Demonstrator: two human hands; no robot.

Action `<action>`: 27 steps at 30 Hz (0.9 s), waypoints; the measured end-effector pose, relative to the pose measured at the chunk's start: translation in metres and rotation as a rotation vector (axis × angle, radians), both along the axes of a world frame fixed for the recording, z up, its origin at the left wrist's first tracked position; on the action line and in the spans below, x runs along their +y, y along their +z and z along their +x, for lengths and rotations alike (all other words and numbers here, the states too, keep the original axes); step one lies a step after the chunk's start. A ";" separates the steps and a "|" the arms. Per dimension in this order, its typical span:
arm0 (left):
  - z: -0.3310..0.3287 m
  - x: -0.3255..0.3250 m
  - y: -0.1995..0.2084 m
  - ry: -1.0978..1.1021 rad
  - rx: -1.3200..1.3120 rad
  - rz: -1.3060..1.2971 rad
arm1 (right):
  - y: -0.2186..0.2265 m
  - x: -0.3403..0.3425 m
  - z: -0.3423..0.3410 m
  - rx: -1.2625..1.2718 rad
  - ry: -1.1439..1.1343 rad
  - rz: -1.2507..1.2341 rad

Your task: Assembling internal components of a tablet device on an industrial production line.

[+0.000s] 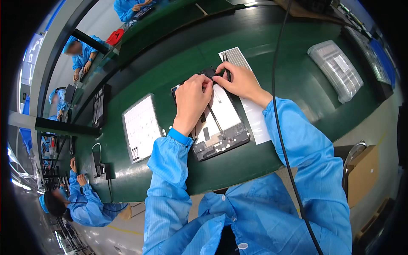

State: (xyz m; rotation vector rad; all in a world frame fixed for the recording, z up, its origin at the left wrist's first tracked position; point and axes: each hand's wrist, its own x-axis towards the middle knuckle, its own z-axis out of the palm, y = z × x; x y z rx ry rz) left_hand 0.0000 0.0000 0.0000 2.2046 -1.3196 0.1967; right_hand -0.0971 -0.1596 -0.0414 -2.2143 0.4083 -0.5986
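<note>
The tabletop (272, 59) at the frame's centre is a smooth, dark green mat with a soft sheen that catches the overhead light, and on it the opened flat device (221, 127) shows matt black plastic edging, white film-like panels and what may be bare metal along its lower rim, though the view is too small to be sure. Beside it lie a white, paper-like sheet (255, 119), a pale glossy panel (141, 127) at centre left and a clear, shiny plastic tray (335, 70) at upper right; the sleeves (168, 178) are smooth, light blue cloth with fine stripes.
</note>
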 end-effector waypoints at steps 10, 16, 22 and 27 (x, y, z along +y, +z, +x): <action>0.004 0.006 -0.003 -0.120 -0.258 0.001 | 0.004 0.000 0.015 0.099 0.039 0.032; 0.007 0.009 0.005 -0.102 -0.043 0.010 | 0.002 -0.007 0.015 0.087 0.106 0.062; 0.014 0.009 0.001 -0.104 -0.032 0.015 | 0.020 0.004 0.013 0.170 0.103 0.029; 0.018 0.008 -0.003 -0.150 -0.041 -0.004 | 0.005 0.020 0.011 0.124 -0.043 -0.043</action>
